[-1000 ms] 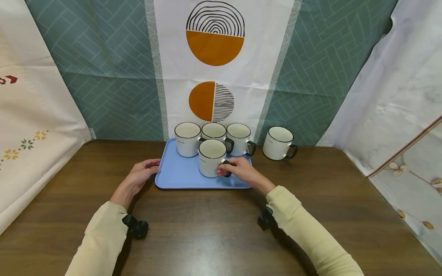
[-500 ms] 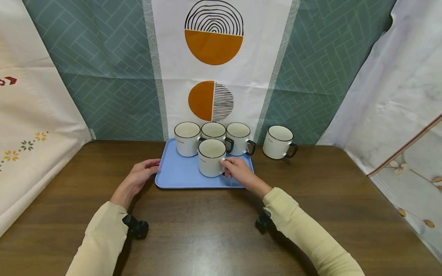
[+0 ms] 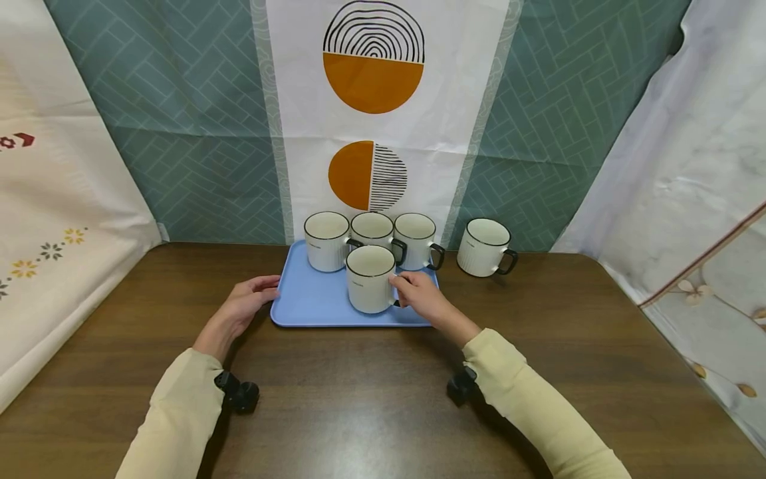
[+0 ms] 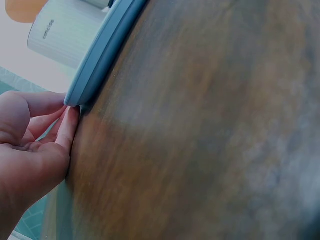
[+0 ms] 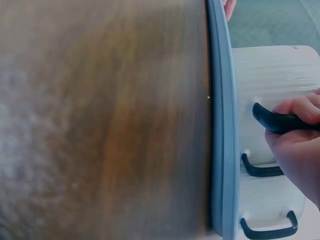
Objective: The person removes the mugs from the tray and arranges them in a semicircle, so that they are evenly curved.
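Note:
A white mug (image 3: pixel 370 283) with a black rim and black handle stands upright at the front of a blue tray (image 3: pixel 311 306). My right hand (image 3: pixel 421 295) grips this mug's handle (image 5: pixel 282 122), with the thumb on one side and fingers on the other in the right wrist view. My left hand (image 3: pixel 247 303) pinches the tray's left rim between thumb and fingers, as the left wrist view shows at close range. Behind the held mug, a row of matching mugs stands on the tray: a left mug (image 3: pixel 326 243), a middle mug (image 3: pixel 372 227) and a right mug (image 3: pixel 414 243).
Another matching mug (image 3: pixel 483 247) stands on the brown wooden table (image 3: pixel 335 399), off the tray to the right. A green patterned cloth (image 3: pixel 197 133) with a white printed panel hangs right behind the table. Pale cloths hang at both sides.
My right hand has shifted the front mug slightly toward me, and its fingers sit higher on the handle than a second ago. The left hand stays at the tray's rim.

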{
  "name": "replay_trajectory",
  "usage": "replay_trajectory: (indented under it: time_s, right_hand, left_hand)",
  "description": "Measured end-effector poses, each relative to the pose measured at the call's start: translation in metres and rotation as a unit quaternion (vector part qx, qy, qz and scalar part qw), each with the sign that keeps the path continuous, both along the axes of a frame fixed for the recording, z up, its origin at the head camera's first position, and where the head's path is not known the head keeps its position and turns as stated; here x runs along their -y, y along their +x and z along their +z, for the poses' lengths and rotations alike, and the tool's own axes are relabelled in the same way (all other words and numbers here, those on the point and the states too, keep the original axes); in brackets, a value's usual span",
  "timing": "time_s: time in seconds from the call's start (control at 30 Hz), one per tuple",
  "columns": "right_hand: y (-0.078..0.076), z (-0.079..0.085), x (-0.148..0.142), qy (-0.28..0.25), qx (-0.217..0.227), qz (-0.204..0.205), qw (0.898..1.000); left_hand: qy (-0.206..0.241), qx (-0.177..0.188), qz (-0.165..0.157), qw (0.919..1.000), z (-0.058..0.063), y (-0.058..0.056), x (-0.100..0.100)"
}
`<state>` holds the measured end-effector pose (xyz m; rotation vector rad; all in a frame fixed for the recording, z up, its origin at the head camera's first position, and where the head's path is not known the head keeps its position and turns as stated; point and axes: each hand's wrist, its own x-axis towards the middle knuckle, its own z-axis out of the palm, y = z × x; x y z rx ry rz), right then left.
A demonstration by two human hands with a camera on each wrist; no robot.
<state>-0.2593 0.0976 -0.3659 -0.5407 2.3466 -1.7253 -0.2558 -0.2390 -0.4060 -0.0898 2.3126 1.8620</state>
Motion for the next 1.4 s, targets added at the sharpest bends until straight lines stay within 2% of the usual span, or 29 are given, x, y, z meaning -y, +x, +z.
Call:
replay_trajectory:
  time_s: [0.17,0.23,0.33,0.43,0.63,0.87,0.93,1.13,1.3,1.4]
  right_hand:
    - [0.003,-0.002,-0.002,-0.011,-0.019,-0.026,0.999]
    - [0.000,-0.006,-0.004,-0.030,-0.020,-0.035,0.999]
    - [0.001,-0.002,-0.006,-0.068,-0.011,-0.043,0.997]
    - [0.002,0.009,-0.008,-0.104,-0.014,-0.045,0.994]
    - [0.006,0.039,-0.016,-0.140,-0.053,-0.054,0.987]
    - [0.000,0.071,-0.041,-0.122,-0.119,-0.107,0.980]
    - [-0.003,0.078,-0.053,-0.119,-0.136,-0.123,0.976]
    - [-0.011,0.094,-0.090,-0.159,-0.161,-0.149,0.963]
    - [-0.017,0.102,-0.123,-0.199,-0.172,-0.194,0.945]
    - [-0.022,0.103,-0.141,-0.221,-0.163,-0.219,0.936]
  left_hand:
    - [-0.002,-0.001,-0.001,1.0000,0.000,0.000,0.000]
    - [-0.002,0.001,0.001,1.0000,0.001,0.000,0.000]
    - [-0.003,0.005,0.003,1.0000,0.001,0.001,-0.001]
    - [-0.002,0.008,0.004,1.0000,0.002,0.002,-0.002]
    - [-0.003,0.009,0.002,0.9999,0.003,0.002,-0.001]
    - [-0.003,0.015,0.003,0.9999,0.003,0.002,0.000]
    - [-0.003,0.016,0.003,0.9999,0.003,0.002,0.000]
    - [-0.004,0.016,0.002,0.9999,0.002,0.002,0.001]
    - [-0.004,0.016,0.002,0.9999,0.004,0.002,0.000]
    - [-0.003,0.017,0.003,0.9998,0.003,0.002,0.001]
